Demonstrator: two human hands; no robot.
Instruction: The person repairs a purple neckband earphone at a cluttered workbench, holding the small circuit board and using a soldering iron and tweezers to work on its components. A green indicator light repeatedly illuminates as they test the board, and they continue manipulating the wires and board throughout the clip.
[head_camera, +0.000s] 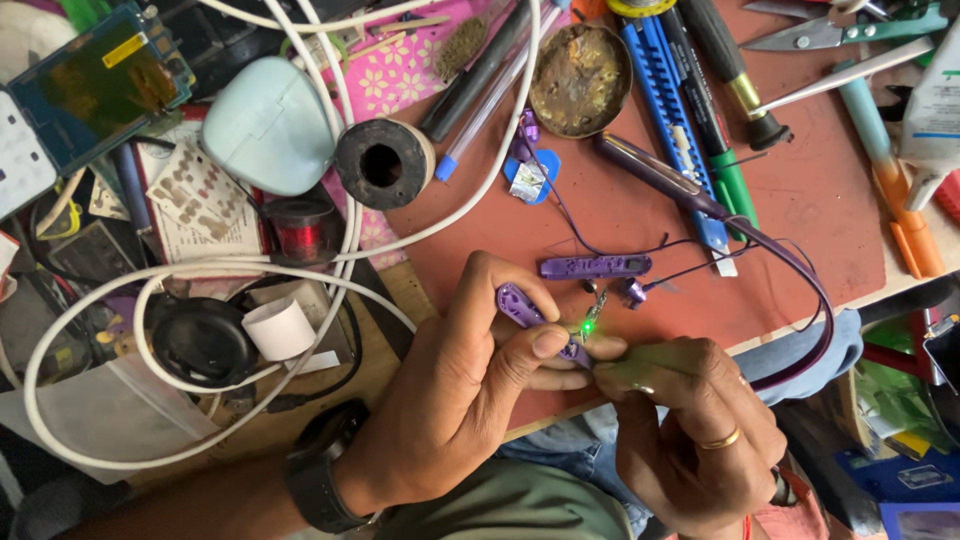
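1. Your left hand (470, 400) is closed on the purple shell (522, 306): thumb and forefinger pinch it at the counter's (800, 200) near edge, with your wrist coming in from the lower left.
2. Your right hand (690, 430) is curled narrow around a thin greenish tool (640, 362); its tip meets the shell just to the right of your left thumb, where a small green light (583, 326) glows.
3. The shell sits between the two hands, touching both. The left hand carries it; the right only reaches it through the tool.
4. The shell's long axis runs from upper left down to lower right, its rounded end pointing away from you toward the upper left.
5. A thin wire leads up from the light to a small purple bud (632, 291) and a second purple shell half (595, 266), which lies lengthwise, left to right, just beyond your fingers.
6. A purple band (800, 280) curves off along the counter's right side, well apart from the left hand.
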